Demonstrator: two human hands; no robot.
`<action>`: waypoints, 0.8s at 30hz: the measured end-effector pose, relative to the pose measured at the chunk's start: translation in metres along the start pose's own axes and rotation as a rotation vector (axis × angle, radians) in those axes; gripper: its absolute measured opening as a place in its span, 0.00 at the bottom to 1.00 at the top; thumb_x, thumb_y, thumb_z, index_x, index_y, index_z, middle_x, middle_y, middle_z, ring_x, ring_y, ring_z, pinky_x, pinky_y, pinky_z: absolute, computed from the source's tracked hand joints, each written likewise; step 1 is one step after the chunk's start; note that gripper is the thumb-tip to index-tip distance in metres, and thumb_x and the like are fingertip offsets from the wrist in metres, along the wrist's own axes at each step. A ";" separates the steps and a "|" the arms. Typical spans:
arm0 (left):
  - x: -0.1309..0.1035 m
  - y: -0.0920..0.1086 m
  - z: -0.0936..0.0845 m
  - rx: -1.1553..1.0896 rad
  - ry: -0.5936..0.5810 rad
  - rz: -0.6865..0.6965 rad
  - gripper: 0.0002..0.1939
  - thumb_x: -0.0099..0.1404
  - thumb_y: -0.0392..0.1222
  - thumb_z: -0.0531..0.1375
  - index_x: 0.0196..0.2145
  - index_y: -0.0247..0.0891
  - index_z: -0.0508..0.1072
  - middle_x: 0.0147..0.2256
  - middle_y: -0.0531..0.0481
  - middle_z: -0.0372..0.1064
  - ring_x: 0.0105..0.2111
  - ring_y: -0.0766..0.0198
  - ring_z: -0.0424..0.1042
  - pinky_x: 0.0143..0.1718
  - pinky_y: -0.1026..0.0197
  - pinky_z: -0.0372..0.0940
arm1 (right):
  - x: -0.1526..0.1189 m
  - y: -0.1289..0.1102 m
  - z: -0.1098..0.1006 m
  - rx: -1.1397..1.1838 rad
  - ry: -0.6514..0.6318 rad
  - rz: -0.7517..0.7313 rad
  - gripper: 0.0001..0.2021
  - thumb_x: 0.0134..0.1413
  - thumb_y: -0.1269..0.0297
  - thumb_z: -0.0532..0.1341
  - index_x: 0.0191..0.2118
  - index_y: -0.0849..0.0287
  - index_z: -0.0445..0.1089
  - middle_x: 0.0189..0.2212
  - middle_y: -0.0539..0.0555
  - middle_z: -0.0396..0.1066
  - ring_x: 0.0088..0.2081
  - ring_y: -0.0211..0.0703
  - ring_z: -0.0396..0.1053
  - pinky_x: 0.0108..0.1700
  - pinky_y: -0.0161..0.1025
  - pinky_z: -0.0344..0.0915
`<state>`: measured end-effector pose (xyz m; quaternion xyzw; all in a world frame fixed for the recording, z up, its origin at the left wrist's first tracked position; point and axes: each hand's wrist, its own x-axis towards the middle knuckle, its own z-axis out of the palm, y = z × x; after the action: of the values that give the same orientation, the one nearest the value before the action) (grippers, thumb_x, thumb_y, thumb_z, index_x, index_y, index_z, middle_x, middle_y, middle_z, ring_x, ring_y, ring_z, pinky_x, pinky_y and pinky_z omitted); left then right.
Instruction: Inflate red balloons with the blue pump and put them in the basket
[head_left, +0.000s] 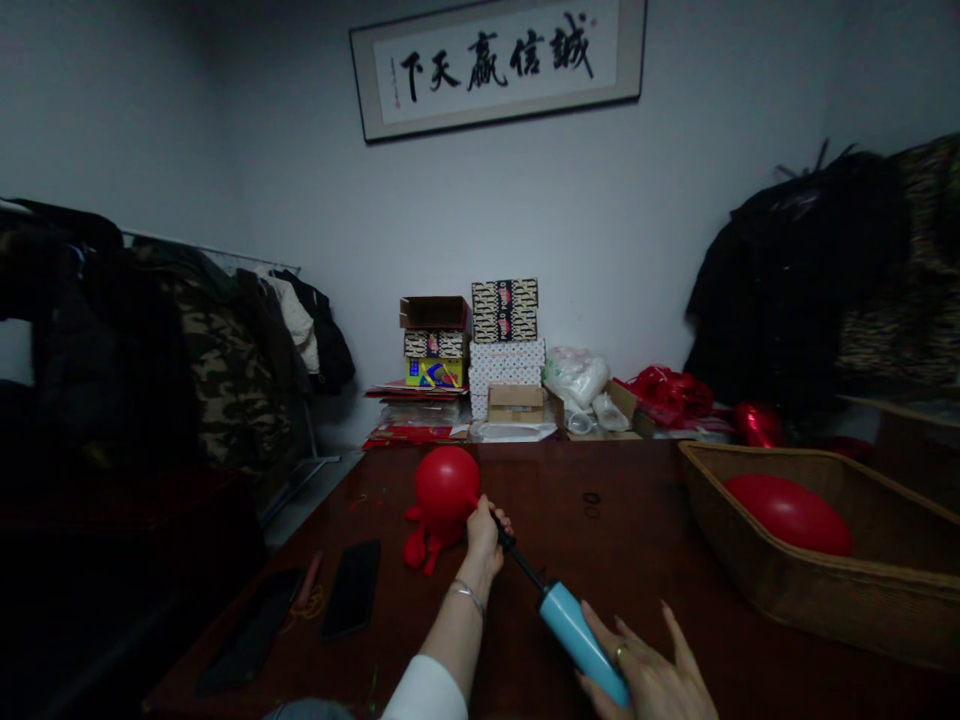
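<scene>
A partly inflated red balloon [447,482] is at the far end of my left hand [486,528], whose fingers are closed around its neck and the black nozzle end of a balloon pump. The light blue barrel of the balloon pump [581,640] slants down toward me on the right. My right hand [651,668], with a ring on one finger, holds the barrel's near end between thumb and forefinger, its other fingers spread. Several limp red balloons [426,545] lie on the table just below the inflated one.
The dark wooden table [555,500] carries a black phone [352,588] and another dark flat item [255,625] at left. A wicker basket [757,575] with a large red balloon [787,512] stands right. Boxes [506,365] and plastic bags [577,378] sit behind the table.
</scene>
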<state>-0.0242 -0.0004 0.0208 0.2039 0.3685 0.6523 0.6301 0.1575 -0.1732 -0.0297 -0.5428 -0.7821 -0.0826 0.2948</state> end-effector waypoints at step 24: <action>0.000 -0.015 -0.009 0.008 0.026 -0.038 0.12 0.64 0.43 0.50 0.24 0.39 0.56 0.15 0.58 0.53 0.13 0.72 0.53 0.16 0.68 0.48 | 0.000 -0.001 0.011 0.014 -0.046 -0.015 0.31 0.54 0.59 0.57 0.62 0.48 0.47 0.43 0.51 0.73 0.47 0.50 0.69 0.61 0.59 0.21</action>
<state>-0.0209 -0.0029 0.0040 0.1911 0.3832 0.6413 0.6367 0.1525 -0.1691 -0.0386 -0.5367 -0.7932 -0.0669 0.2798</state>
